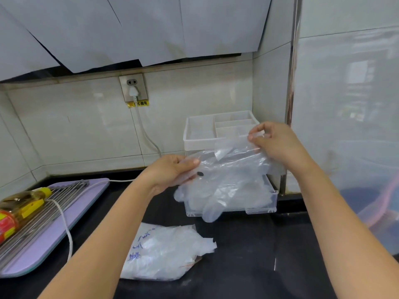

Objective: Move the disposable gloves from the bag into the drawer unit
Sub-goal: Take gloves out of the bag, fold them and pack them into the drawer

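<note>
A bunch of clear disposable gloves is pinched at the top right edge between the thumb and fingertips of the right hand. The left edge is gripped by the curled fingers and thumb of the left hand. So the gloves are held stretched out in the air, dangling over the pulled-out drawer of the white drawer unit. The bag, pretty stuffed, is left lying on the black counter just in front.

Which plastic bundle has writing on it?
The bag lying on the counter, blue handwriting; the gloves held above the open drawer show none.
</note>
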